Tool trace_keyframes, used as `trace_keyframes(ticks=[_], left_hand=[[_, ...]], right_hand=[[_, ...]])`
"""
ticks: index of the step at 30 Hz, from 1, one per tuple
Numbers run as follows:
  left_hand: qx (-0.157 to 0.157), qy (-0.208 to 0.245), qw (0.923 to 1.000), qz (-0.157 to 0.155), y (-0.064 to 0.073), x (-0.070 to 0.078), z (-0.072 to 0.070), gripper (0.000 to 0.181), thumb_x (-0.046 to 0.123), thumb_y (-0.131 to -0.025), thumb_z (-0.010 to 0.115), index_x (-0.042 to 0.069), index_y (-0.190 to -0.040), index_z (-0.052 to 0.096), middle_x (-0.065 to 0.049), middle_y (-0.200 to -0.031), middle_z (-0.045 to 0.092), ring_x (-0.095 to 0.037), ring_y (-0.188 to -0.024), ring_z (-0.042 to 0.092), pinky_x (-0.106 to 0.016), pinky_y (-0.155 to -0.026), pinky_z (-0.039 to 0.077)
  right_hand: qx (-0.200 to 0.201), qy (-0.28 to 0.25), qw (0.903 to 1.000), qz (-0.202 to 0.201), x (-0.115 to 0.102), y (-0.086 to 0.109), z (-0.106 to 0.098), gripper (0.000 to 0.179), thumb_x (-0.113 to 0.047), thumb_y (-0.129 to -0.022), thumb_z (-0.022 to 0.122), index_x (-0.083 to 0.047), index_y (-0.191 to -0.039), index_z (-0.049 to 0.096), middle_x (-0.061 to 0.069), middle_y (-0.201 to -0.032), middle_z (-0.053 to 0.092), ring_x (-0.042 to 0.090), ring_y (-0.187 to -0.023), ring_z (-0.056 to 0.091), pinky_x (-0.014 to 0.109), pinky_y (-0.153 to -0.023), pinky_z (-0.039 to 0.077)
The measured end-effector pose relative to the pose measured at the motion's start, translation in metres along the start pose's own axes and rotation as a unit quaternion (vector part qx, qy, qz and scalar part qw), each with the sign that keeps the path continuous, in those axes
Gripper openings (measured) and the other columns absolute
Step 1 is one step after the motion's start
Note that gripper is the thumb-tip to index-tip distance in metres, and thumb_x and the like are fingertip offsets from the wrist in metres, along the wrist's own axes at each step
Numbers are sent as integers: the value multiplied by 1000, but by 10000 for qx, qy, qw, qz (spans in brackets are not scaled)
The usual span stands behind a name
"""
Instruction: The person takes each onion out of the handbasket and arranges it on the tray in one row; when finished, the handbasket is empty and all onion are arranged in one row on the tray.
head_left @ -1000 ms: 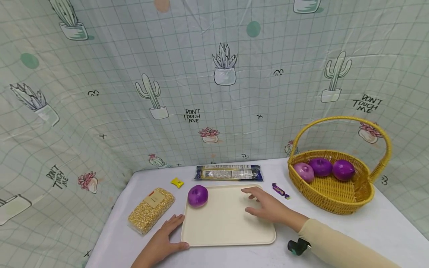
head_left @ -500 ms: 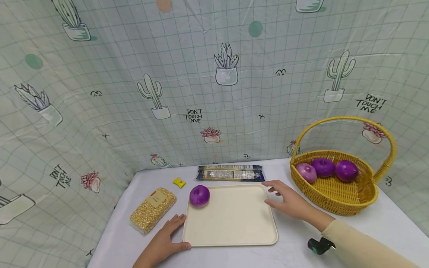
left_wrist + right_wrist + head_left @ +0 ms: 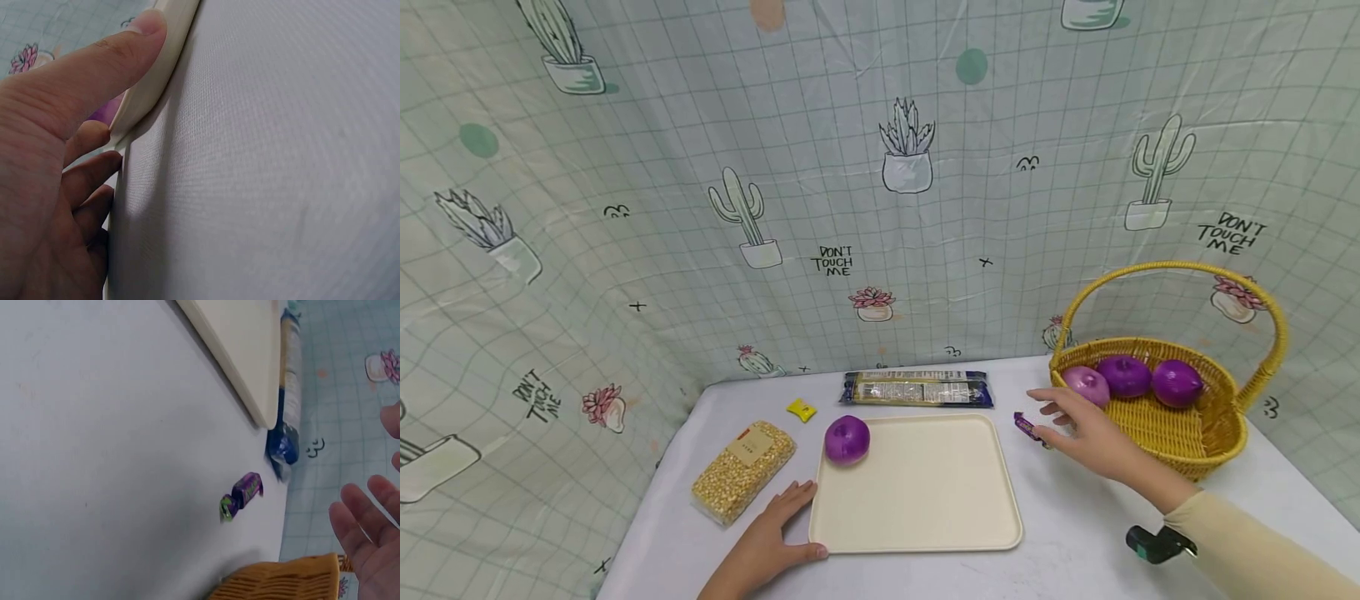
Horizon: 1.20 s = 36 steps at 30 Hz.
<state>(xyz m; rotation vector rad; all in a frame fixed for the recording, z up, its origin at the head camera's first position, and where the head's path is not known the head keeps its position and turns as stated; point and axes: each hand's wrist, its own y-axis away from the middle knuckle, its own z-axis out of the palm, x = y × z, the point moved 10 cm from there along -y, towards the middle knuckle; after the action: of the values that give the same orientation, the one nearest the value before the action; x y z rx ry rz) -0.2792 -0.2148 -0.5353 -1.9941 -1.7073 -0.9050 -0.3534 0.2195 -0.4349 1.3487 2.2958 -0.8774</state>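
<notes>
Near the lower centre of the head view, a cream tray lies flat on the white tabletop, its long axis running left to right, its corners rounded and its rim raised. At its left edge rests the left hand, thumb and fingers spread apart; the left wrist view shows the thumb against the outer side of the rim. Right of centre, the right hand hovers with fingers parted and slightly bent, holding nothing. Just beside its thumb lies a purple wrapped candy with twisted ends, its long axis slanting from upper left to lower right; the hand covers part of its lower end. A strip of tabletop separates the candy from the tray's right edge, and the yellow woven basket bounds that strip on the far right, its tall handle arching above. Inside the basket sit three round, glossy purple onions, one paler. Another smooth onion sits in the tray's upper left corner. Along the tray's far edge stretches a shiny, flat packet, parallel to it. Left of the tray are a small yellow sweet and a slanted clear bag of corn kernels.
</notes>
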Motion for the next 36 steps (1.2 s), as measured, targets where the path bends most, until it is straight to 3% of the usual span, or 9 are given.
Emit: trace_keyframes(ticks=[10,17,27,36], left_hand=[[24,73,10000,45,0,0,-1,99,51,-72,88,9,-151,49,-17,-157,43,-47,-149,26,-70,-118,22],[27,61,10000,38,-2,-2,0,99,54,-71,87,9,-151,49,-16,-157,43,-47,-149,26,-69,-118,22],[15,73,9999,125,0,0,-1,98,51,-73,88,8,-152,48,-16,-158,43,-47,-149,25,-70,-118,21],[-45,117,9999,72,0,0,0,97,49,-73,88,9,-152,48,-16,-158,42,-49,-149,24,-71,-117,22]], right_hand=[[338,433,9985,36,17,-2,-41,44,-8,-94,74,-1,-135,58,17,-124,62,34,-102,67,48,-86,60],[-132,575,9940,916,44,-4,-60,52,-22,-99,69,-1,-143,51,24,-131,56,42,-112,61,62,-93,55],[-607,697,9875,1279,76,-12,-69,61,-35,-101,65,0,-147,45,30,-143,47,53,-129,44,74,-104,39],[-970,934,9827,1268,98,-19,-67,66,-30,-97,70,7,-146,44,37,-143,44,60,-131,37,76,-105,35]])
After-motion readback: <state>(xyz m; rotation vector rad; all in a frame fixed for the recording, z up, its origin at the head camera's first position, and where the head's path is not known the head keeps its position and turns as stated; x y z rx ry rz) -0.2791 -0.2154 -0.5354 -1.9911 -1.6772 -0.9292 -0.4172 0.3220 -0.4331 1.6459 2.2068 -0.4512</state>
